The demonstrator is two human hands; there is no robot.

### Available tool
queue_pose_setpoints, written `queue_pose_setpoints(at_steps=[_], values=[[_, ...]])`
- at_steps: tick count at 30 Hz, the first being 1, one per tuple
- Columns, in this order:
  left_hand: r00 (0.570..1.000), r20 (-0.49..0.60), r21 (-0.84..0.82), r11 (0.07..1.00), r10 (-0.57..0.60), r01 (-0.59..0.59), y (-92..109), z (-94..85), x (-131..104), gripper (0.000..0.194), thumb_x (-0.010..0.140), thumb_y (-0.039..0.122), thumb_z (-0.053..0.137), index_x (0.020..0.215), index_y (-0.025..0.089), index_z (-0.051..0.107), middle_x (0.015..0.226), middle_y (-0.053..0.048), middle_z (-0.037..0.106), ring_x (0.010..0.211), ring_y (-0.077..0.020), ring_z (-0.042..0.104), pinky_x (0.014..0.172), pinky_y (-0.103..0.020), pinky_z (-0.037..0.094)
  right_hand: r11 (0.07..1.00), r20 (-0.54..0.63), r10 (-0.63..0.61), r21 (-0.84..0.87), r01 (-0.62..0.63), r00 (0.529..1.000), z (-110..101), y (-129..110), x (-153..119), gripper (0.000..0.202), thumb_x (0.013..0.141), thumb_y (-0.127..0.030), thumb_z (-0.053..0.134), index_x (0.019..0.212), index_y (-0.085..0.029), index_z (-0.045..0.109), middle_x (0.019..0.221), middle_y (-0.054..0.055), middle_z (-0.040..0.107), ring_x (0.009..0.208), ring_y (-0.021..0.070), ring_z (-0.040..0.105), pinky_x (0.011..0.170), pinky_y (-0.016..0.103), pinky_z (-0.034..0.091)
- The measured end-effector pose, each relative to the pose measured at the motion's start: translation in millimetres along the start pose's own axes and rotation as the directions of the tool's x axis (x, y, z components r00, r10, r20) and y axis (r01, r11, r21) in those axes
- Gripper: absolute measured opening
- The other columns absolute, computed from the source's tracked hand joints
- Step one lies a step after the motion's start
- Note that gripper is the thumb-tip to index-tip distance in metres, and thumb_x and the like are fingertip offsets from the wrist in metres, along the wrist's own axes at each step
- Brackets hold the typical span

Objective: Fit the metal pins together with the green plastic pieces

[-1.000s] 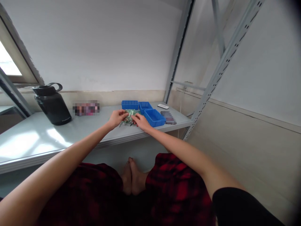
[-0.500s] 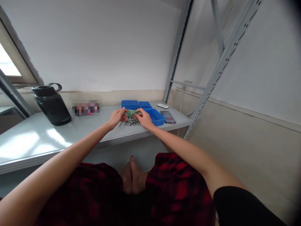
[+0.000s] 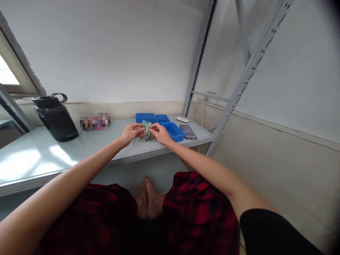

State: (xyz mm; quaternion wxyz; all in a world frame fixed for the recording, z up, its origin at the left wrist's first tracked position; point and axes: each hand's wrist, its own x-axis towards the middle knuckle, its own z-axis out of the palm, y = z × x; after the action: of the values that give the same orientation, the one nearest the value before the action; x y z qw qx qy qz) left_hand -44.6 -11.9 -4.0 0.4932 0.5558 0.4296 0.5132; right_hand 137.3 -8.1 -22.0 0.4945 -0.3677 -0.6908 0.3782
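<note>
A small clear bag with green markings (image 3: 147, 126) is pinched between my two hands above the shelf. My left hand (image 3: 133, 132) grips its left side, fingers closed on it. From the right, my right hand (image 3: 158, 133) holds the other side between thumb and fingers. Beneath the bag lies a pile of small silver metal pieces (image 3: 146, 139), partly hidden by my hands. Just behind and to the right, a blue tray (image 3: 177, 134) stands close to my right hand.
Two smaller blue bins (image 3: 145, 116) (image 3: 162, 118) stand at the back. A dark bottle (image 3: 56, 118) and a blurred item (image 3: 95, 122) are on the left. A white object (image 3: 182, 119) and a blurred flat item (image 3: 188, 131) lie right. A metal upright (image 3: 239, 94) rises at the right.
My left hand has closed on the bag's left side, where its fingers were apart before. The bag now stands more upright between both hands, and the view has shifted slightly.
</note>
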Motion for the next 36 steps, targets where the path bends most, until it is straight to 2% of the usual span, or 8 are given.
queue_pose_setpoints(at_steps=[4,11,19,21,24,26,30,36], values=[[0.999,0.008,0.012,0.999,0.047,-0.047,1,2.1,1,0.04,0.061,0.031,0.088,0.088,0.011,0.066,0.078,-0.005,0.071,0.071,-0.0198,0.071,0.081,-0.039,0.058,0.991,-0.092,0.105,0.096,-0.096,0.99,6,3,9,0.048,0.082,-0.02,0.066,0.127,-0.024,0.051,0.091,0.001,0.066,0.078,0.0148,0.065,0.067,0.027,0.056],[0.998,0.002,0.046,0.997,0.061,-0.061,8,4.3,2,0.035,0.065,0.031,0.085,0.086,0.013,0.064,0.076,-0.003,0.069,0.072,-0.0205,0.071,0.08,-0.039,0.058,0.992,-0.063,0.105,0.081,-0.1,0.992,3,-3,18,0.019,0.082,-0.017,0.065,0.1,-0.018,0.063,0.092,0.004,0.069,0.084,0.0169,0.067,0.069,0.029,0.056],[0.995,0.098,0.085,0.996,0.004,-0.012,15,-4.1,6,0.039,0.06,0.035,0.087,0.084,0.014,0.065,0.081,-0.006,0.072,0.075,-0.0216,0.071,0.078,-0.038,0.056,0.974,-0.08,0.19,0.139,-0.178,0.978,-4,-11,19,0.022,0.074,-0.02,0.073,0.093,-0.018,0.063,0.089,0.002,0.069,0.08,0.0147,0.066,0.063,0.024,0.054],[0.991,0.134,0.118,0.993,-0.014,-0.002,15,-7.0,7,0.039,0.058,0.035,0.088,0.083,0.015,0.066,0.078,-0.006,0.071,0.075,-0.0223,0.07,0.079,-0.039,0.056,0.956,-0.037,0.232,0.195,-0.22,0.972,-6,-14,18,0.024,0.074,-0.022,0.074,0.096,-0.018,0.064,0.091,0.003,0.069,0.079,0.0141,0.065,0.062,0.023,0.053],[0.985,0.17,0.154,0.988,-0.014,-0.012,14,-10.3,8,0.036,0.059,0.035,0.087,0.08,0.015,0.066,0.075,-0.006,0.071,0.075,-0.022,0.07,0.079,-0.038,0.055,0.93,0.103,0.255,0.246,-0.273,0.962,-7,-16,18,0.023,0.076,-0.028,0.076,0.095,-0.018,0.066,0.086,0.004,0.069,0.075,0.0136,0.065,0.062,0.023,0.053],[0.984,0.177,0.175,0.984,-0.018,-0.014,14,-11.9,8,0.034,0.059,0.035,0.086,0.079,0.015,0.066,0.072,-0.005,0.07,0.074,-0.0218,0.069,0.078,-0.038,0.055,0.937,0.118,0.238,0.235,-0.26,0.964,-8,-14,18,0.024,0.075,-0.03,0.078,0.09,-0.018,0.064,0.08,0.002,0.067,0.071,0.013,0.064,0.062,0.024,0.054],[0.98,0.198,0.227,0.974,-0.021,-0.025,15,-13.8,6,0.034,0.058,0.036,0.087,0.076,0.017,0.065,0.067,-0.003,0.068,0.073,-0.0214,0.069,0.076,-0.037,0.055,0.974,0.016,0.181,0.138,-0.181,0.983,-9,-8,18,0.027,0.071,-0.031,0.08,0.081,-0.02,0.057,0.072,-0.002,0.062,0.067,0.0121,0.061,0.061,0.024,0.053],[0.982,0.184,0.269,0.963,-0.041,-0.01,14,-18.1,4,0.043,0.053,0.05,0.087,0.071,0.016,0.068,0.072,-0.005,0.07,0.069,-0.0213,0.068,0.071,-0.036,0.056,0.995,-0.009,0.1,0.02,-0.1,0.995,-7,-5,16,0.025,0.073,-0.033,0.077,0.077,-0.02,0.055,0.071,-0.002,0.06,0.067,0.0134,0.06,0.058,0.024,0.052]])
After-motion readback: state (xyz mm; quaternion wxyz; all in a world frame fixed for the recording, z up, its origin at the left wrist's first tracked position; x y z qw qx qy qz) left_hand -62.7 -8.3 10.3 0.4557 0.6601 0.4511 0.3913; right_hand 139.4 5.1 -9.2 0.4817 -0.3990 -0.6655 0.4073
